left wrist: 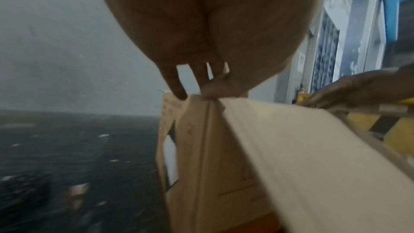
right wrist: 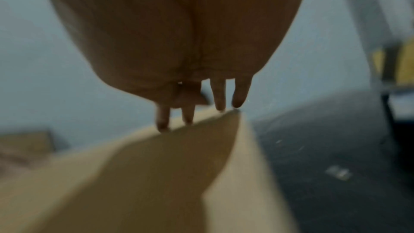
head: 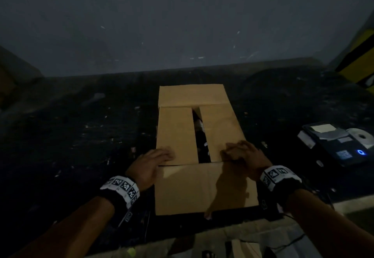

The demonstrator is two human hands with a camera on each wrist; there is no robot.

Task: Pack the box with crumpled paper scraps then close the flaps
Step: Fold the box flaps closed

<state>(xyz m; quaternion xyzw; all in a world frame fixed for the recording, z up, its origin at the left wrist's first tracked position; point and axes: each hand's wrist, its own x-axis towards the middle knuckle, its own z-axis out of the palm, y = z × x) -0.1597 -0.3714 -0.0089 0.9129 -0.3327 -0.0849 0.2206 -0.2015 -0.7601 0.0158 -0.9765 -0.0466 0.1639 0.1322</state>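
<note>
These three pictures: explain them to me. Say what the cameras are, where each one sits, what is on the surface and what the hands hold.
No machine here: a person works bare-handed. One camera sits on the head, one on each wrist, looking along the fingers. The head view shows a cardboard box on a dark table, with a black device at its right. The left hand and right hand press the box's two long flaps down; a gap remains between them. Neither hand holds anything. The wrist views show the fingers touching cardboard.
</note>
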